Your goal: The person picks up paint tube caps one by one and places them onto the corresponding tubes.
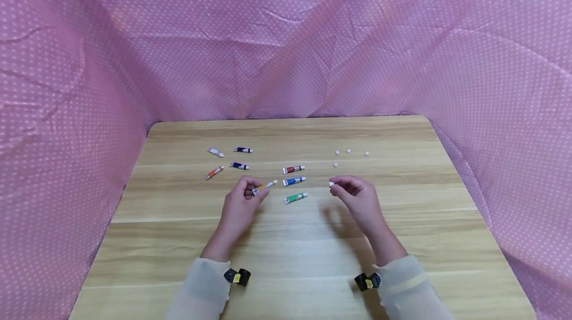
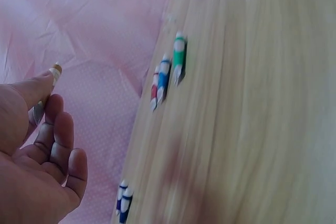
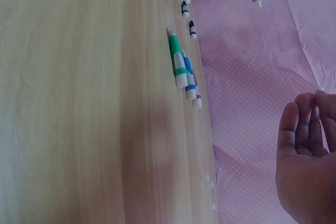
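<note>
My left hand point(image 1: 241, 202) pinches a yellow paint tube point(image 1: 262, 188) between thumb and fingers, its narrow tip pointing right and away from me. In the left wrist view the thumb covers part of the tube point(image 2: 55, 72). Held by the thumb and fingertips of my right hand point(image 1: 359, 200) is a small white cap point(image 1: 331, 184), mostly hidden in the right wrist view. Between the hands, a red paint tube point(image 1: 293, 169), a blue one point(image 1: 294, 181) and a green one point(image 1: 296, 198) lie in a column on the table. Both hands are raised over the wood.
Farther left lie a whitish tube point(image 1: 216, 152), an orange tube point(image 1: 214, 173) and two dark tubes, one behind point(image 1: 243, 150) the other point(image 1: 239, 165). Several small white caps, including a nearer cap point(image 1: 335, 165), sit at the back right. Pink dotted cloth point(image 1: 286, 61) surrounds the wooden table point(image 1: 286, 260).
</note>
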### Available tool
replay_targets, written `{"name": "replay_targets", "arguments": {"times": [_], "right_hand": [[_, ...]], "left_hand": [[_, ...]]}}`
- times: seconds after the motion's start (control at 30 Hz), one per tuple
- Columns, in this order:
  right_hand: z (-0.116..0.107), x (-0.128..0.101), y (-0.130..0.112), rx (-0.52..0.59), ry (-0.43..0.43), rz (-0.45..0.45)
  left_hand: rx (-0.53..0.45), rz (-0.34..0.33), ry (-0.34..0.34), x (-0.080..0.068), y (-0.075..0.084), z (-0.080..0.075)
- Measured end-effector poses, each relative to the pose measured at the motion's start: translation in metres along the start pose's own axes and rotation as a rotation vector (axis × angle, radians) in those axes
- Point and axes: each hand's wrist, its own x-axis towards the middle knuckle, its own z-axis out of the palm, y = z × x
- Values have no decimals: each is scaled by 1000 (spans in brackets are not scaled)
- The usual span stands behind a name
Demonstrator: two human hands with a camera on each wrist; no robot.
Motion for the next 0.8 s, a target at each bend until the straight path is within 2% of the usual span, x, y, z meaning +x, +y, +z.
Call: {"name": "replay_targets", "arguments": {"times": [0.3,0.57,0.8], "right_hand": [[20,0,5,-143,-73,11],[38,-1,3,-199,-101,18],[46,-3,1,-205,-100,14]], "left_hand": [[-1,27,-18,-8,8,22],[-18,65,-53,-13,13,30],[-14,150,-74,-15,13,35]]}}
